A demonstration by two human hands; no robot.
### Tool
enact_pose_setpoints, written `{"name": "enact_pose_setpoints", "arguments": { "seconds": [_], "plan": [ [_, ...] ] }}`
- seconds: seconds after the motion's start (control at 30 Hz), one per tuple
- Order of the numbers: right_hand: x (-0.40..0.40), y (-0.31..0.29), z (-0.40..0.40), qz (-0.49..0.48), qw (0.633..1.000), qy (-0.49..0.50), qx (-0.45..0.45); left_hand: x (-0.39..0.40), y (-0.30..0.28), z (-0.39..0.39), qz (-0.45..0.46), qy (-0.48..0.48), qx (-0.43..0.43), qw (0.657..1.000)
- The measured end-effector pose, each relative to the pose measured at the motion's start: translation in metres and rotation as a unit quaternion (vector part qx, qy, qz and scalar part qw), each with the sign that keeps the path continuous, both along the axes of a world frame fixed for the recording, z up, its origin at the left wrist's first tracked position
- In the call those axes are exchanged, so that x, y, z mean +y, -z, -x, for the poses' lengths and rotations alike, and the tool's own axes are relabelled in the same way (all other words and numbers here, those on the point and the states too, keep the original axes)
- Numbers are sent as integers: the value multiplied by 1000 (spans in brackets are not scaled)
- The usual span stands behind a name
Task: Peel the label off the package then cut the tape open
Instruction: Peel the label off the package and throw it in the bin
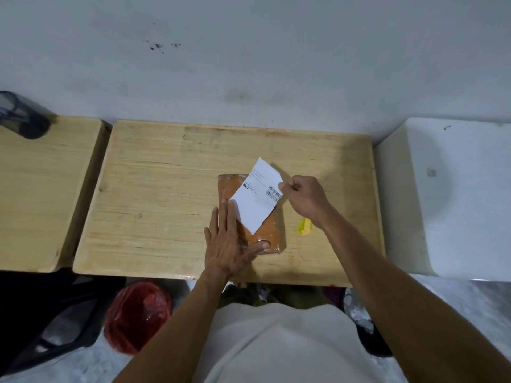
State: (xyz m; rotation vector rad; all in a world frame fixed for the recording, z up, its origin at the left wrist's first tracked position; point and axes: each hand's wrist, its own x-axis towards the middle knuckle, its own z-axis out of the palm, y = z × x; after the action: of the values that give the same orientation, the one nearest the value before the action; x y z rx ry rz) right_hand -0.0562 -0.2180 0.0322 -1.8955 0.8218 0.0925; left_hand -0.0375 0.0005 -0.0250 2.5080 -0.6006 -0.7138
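Note:
An orange-brown package [269, 235] wrapped in clear tape lies flat on the wooden table [166, 194]. My left hand [228, 241] presses flat on its left and near part, fingers spread. A white label [255, 199] with barcodes is lifted and tilted above the package; its lower left corner lies by my left fingertips. My right hand [305, 199] pinches the label's right edge between thumb and fingers. A small yellow cutter [304, 226] lies on the table just right of the package, partly hidden under my right wrist.
A second wooden table [41, 194] stands to the left with a dark object [22, 114] at its far corner. A white surface [456, 194] sits to the right. A red plastic bag [138, 316] lies on the floor below the table's near edge.

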Motion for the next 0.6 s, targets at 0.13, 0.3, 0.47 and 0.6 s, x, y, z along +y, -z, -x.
{"name": "enact_pose_setpoints", "arguments": {
  "seconds": [0.13, 0.3, 0.47, 0.6],
  "plan": [
    [3, -6, 13, -62, 998, 32, 5, 4, -2, -2, 9, 0, -11, 1000],
    [2, -31, 18, -120, 991, 29, -61, -6, -42, -22, 194, -45, -59, 978],
    [-7, -53, 23, -175, 980, 19, -90, -27, -83, -48, 276, -134, 48, 950],
    [-13, -66, 25, -167, 979, 42, -107, -40, -97, -61, 289, -135, 91, 943]
  ]
}}
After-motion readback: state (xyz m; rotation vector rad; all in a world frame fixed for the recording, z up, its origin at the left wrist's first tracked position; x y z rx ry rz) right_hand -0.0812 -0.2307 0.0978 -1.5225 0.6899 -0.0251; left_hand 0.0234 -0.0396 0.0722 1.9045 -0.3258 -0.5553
